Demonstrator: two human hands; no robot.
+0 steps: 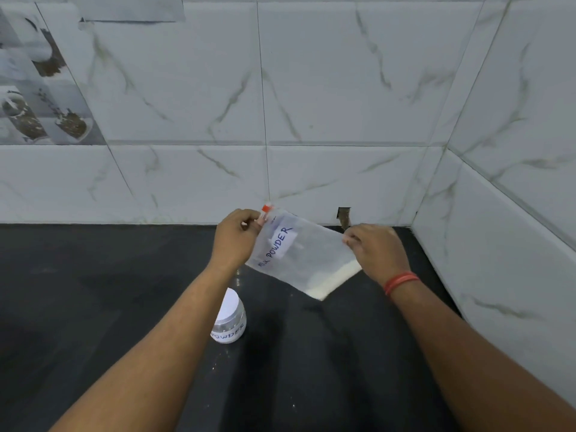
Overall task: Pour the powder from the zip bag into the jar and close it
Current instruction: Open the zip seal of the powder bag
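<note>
Clear zip bag (307,260) labelled "MILK POWDER", held tilted above table, white powder (335,280) pooled in lowest corner. Small labelled jar (230,319) upright on table, below bag.

Two bare forearms reaching from the near edge toward the far wall, converging slightly. Left hand (235,236) raised, back toward the camera, fingers curled, thumb and fingertips pinching at its right side. Right hand (375,249) at about the same height, well apart from the left, back toward the camera, fingers curled and pinching at its left side. Red thread band (400,282) around the right wrist.
</note>
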